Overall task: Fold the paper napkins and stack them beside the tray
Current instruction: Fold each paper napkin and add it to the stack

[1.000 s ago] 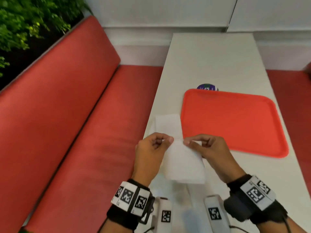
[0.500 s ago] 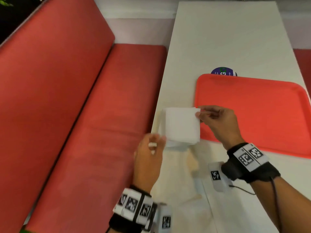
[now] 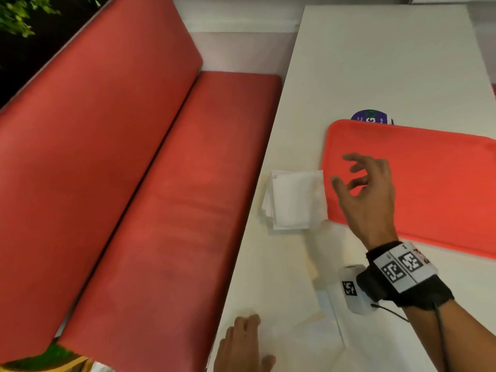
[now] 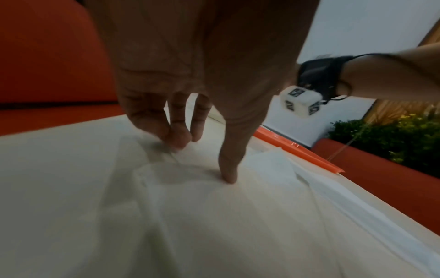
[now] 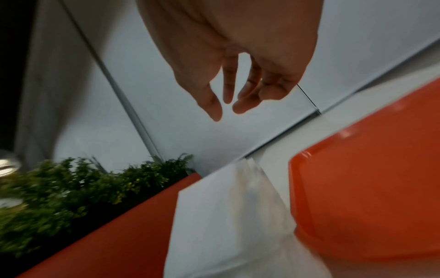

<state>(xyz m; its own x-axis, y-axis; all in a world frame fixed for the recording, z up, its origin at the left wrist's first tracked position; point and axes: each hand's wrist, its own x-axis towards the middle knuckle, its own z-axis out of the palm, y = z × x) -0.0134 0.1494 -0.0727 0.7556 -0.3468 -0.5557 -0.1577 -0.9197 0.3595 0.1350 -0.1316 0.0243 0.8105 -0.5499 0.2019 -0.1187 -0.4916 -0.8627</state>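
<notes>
A small stack of folded white napkins (image 3: 295, 201) lies on the white table just left of the orange tray (image 3: 434, 189); the same stack (image 5: 228, 216) shows in the right wrist view beside the tray (image 5: 371, 197). My right hand (image 3: 359, 183) hovers over the tray's left edge, fingers loosely spread and holding nothing. My left hand (image 3: 241, 345) is at the table's near edge, its fingertips (image 4: 228, 175) pressing down on unfolded white napkins (image 4: 214, 216) spread flat there.
A red bench seat (image 3: 171, 210) runs along the table's left side. A round purple disc (image 3: 371, 118) peeks out behind the tray's far edge. Green plants (image 3: 16, 14) stand behind the bench.
My right hand laid the folded napkin on the stack and let go, lifting toward the tray. My left hand pulled back to the near napkins.
</notes>
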